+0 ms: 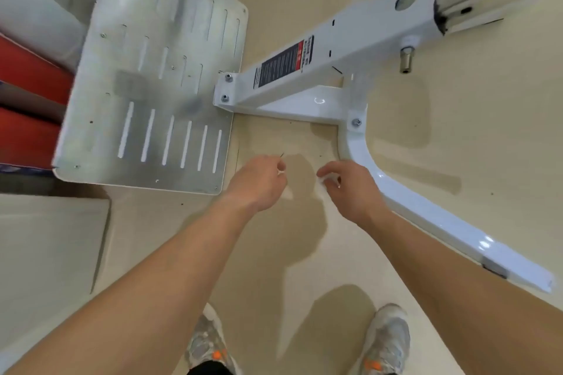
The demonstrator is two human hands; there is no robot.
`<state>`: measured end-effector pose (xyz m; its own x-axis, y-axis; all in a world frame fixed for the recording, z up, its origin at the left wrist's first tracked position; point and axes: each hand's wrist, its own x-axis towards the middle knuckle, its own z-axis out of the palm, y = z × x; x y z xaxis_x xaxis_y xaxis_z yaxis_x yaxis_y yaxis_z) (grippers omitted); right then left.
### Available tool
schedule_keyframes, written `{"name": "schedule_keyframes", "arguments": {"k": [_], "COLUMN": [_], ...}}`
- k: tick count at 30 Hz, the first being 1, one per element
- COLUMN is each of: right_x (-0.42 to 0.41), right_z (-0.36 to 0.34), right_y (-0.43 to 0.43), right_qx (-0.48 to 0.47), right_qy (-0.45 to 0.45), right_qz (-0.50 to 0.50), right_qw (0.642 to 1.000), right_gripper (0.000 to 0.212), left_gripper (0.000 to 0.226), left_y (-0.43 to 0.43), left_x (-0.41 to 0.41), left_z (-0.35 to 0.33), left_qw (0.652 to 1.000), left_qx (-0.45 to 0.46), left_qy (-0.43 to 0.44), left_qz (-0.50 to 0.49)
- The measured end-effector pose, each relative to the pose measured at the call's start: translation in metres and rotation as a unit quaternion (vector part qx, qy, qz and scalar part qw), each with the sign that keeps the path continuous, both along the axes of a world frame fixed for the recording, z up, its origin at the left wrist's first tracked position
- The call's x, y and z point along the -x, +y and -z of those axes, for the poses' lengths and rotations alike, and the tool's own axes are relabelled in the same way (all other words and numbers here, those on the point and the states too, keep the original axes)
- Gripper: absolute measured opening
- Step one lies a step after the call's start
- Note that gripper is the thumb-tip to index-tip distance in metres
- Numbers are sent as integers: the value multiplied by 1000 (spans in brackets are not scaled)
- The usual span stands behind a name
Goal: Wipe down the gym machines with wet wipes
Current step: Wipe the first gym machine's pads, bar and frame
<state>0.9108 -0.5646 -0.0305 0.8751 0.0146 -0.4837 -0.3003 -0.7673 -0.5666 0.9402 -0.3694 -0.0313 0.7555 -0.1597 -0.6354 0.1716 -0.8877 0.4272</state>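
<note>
Bright, even overhead light, warm cast, as I read it remotely. Soft-edged shadows of arms and body on floor (pixel 304 222), fainter one beyond white frame (pixel 426 207). Small glare spots along frame's gloss paint. Footplate (pixel 146 76) smeared by motion blur; red pads (pixel 27 76) at left edge softer still. Straight lines bow toward edges. Pale wet wipe (pixel 323 181) washed out, outline unreadable.

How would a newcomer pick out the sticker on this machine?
Start at the big slotted metal footplate on the left. The white beam beside it runs up to the right, and the sticker lies on it. It is the only black-and-red patch on the white paint.
</note>
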Motion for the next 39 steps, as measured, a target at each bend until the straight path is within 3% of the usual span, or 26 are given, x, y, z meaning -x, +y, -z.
{"name": "schedule_keyframes", "arguments": {"k": [7, 11, 13, 17, 19, 23, 29, 35, 39], "right_x": [-74, -125, -144, -150, -150, -152, -130, -164, -148], "right_z": [146, 194, 212, 241, 248, 249, 252, 237, 248], "right_y": [9, 28, 38, 63, 73, 66, 41, 93, 70], "right_qx": [26, 68, 113, 207, 219, 245, 274, 193, 226], "right_qy": [-154, -227, -253, -198, -186, -199, -167, -189, -191], "right_qz": [-32, -62, -98, -247, -279, -293, -135, -288, -232], "right_qw": [987, 970, 956, 926, 916, 903, 937, 919, 927], "right_gripper": [30, 23, 31, 77, 86, 86, 85, 84, 83], "left_gripper": [32, 33, 33, 28, 26, 24, 28, 26, 26], "left_y": [17, 41, 54, 75, 80, 83, 80, 80, 80], "left_x": [-66, -102, -114, -121, -116, -103, -107, -111, -107], "left_z": [135, 170, 177, 187, 192, 206, 208, 202, 208], "left_qw": [997, 985, 978, 977, 978, 980, 977, 984, 986], "left_qx": [-29, -63, -72, -58, -38, -36, -65, -29, -20], "left_qy": [-71, -123, -156, -188, -200, -190, -178, -176, -158], "left_qz": [31, 102, 119, 79, 40, 39, 95, 31, 45]}}
